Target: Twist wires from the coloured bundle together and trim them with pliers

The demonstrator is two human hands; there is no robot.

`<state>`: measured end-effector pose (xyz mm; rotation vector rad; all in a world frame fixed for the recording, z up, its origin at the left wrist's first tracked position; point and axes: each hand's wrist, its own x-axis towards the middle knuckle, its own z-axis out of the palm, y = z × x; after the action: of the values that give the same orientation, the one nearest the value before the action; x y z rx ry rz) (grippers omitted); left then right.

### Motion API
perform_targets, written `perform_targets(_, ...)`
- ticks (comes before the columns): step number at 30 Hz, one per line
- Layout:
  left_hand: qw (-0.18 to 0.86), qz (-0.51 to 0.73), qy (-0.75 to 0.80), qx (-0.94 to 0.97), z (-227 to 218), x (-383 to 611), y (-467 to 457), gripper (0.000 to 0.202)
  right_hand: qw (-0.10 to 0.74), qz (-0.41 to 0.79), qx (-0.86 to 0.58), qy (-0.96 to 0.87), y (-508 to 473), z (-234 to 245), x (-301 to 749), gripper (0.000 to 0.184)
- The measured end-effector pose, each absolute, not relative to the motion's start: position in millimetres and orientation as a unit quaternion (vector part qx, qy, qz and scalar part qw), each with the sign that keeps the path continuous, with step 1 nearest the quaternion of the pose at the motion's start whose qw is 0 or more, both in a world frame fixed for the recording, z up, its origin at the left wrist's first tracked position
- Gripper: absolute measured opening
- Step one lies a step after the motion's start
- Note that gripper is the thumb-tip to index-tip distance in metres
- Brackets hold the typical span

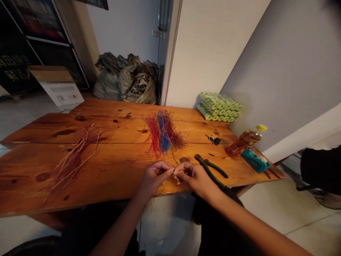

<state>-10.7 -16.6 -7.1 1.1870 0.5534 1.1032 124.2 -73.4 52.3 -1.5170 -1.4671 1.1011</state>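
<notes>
My left hand [156, 174] and my right hand [192, 175] meet over the front edge of the wooden table [112, 170]. Both are pinched on a thin wire [173, 167] stretched between their fingertips. Just behind them lies a heap of red, blue and yellow wires [163, 133]. A bundle of long reddish and pale wires [73, 156] lies spread out at the left. Green-handled pliers [210, 167] rest on the table right beside my right hand.
A stack of green rolls [220, 106] sits at the back right by the wall. Keys [214, 139], a bottle of amber liquid [245, 140] on its side and a teal tape dispenser [255, 160] lie at the right. Grey sacks [125, 80] stand behind the table.
</notes>
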Motion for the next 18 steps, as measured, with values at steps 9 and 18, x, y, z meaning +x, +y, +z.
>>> perform_targets(9,0.639,0.490,0.348,0.480,-16.9,-2.5,-23.5,0.021,0.253,0.044,-0.600,-0.758,-77.4,30.6,116.5,0.018)
perform_targets(18,0.455,0.515,0.336,0.644,-12.5,-9.6,-15.4,0.007,0.383,0.450,-0.592,-0.548,-61.1,29.4,137.8,0.018)
